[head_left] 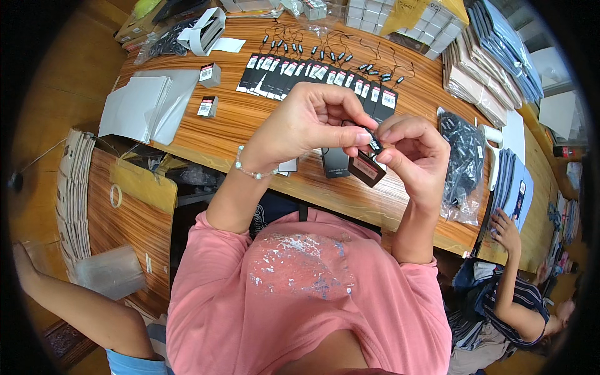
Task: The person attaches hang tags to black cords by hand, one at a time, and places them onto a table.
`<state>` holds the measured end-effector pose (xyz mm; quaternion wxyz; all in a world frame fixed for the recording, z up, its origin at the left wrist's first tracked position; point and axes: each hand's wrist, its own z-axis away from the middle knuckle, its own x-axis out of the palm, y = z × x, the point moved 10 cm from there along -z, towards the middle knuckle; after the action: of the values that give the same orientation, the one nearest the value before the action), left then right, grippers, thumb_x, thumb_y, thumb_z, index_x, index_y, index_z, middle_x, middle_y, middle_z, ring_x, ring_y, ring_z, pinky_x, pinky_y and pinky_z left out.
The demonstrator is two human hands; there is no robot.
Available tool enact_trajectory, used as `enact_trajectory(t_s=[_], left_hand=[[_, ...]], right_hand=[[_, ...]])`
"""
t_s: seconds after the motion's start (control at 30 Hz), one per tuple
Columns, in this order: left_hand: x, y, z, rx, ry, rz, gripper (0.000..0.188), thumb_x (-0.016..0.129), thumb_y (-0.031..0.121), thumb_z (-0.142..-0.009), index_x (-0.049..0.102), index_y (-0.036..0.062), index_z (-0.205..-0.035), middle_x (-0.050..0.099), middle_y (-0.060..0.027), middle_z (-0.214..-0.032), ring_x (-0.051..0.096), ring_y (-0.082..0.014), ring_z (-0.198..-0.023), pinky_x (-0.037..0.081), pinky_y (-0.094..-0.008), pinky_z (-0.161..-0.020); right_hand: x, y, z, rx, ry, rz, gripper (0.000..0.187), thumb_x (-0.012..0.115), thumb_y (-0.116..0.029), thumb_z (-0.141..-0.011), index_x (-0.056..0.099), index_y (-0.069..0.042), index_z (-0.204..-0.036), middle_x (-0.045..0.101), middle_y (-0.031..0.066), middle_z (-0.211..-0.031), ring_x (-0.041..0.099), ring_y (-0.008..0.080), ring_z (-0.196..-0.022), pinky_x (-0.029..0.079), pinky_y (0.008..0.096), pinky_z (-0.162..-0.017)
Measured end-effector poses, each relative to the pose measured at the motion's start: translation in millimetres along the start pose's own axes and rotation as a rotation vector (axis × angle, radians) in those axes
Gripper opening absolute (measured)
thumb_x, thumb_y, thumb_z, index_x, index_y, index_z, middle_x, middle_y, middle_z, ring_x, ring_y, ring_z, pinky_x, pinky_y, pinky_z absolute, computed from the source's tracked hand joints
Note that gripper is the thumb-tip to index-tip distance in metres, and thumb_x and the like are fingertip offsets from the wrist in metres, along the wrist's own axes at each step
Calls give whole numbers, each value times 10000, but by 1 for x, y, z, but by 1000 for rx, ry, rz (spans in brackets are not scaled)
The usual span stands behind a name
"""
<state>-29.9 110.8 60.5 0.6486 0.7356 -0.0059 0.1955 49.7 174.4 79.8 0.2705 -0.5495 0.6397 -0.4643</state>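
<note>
In front of my chest, above the table's near edge, both hands are closed around one small piece. My left hand, with a beaded bracelet at the wrist, pinches the black string fastener of a hang tag between thumb and forefinger. From the other side my right hand grips the same fastener with bent fingertips. Below the fingers hangs the dark hang tag, tilted, with a pale label on it. Another black tag lies on the table beneath. Beyond the hands, several black tags with looped strings fan out in a row.
Two label stacks and white sheets lie to the left. On the right are a clear bag of black strings, a white-handled tool and folded garments. White boxes stand behind. Other people's arms show at both sides.
</note>
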Motion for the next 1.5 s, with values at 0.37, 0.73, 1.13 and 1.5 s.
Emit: enact_trajectory(t_s=[0.37,0.73,1.13,1.5], left_hand=[[5,-7,-2,-42,-58,92,136,646,3,-728,592,-34,-847,626,-92,-753,600,-100,-619,502,-199,-579],[0,-11,-5,-33,-17,161,121,633,22,-735,568,-19,-828,620,-110,-774,607,-103,-601,511,-187,-548],[1,-1,-5,2,-17,-9,113,634,7,-727,581,-24,-822,623,-91,-772,600,-85,-599,502,-179,-559],[3,-2,-5,-37,-20,28,109,628,-8,-727,580,-28,-823,620,-86,-758,599,-85,-605,501,-177,-560]], right_hand=[[2,0,2,-39,-31,-40,115,653,32,-707,585,39,-800,589,114,-810,568,164,-755,461,262,-674],[-9,-13,2,-67,55,193,121,624,57,-700,622,60,-821,602,146,-833,576,182,-755,459,256,-671],[-8,-23,3,-87,116,409,107,645,78,-645,634,44,-746,618,124,-759,587,182,-717,448,260,-642],[1,-39,3,-201,109,601,93,649,64,-641,629,35,-726,617,120,-732,597,179,-678,455,247,-596]])
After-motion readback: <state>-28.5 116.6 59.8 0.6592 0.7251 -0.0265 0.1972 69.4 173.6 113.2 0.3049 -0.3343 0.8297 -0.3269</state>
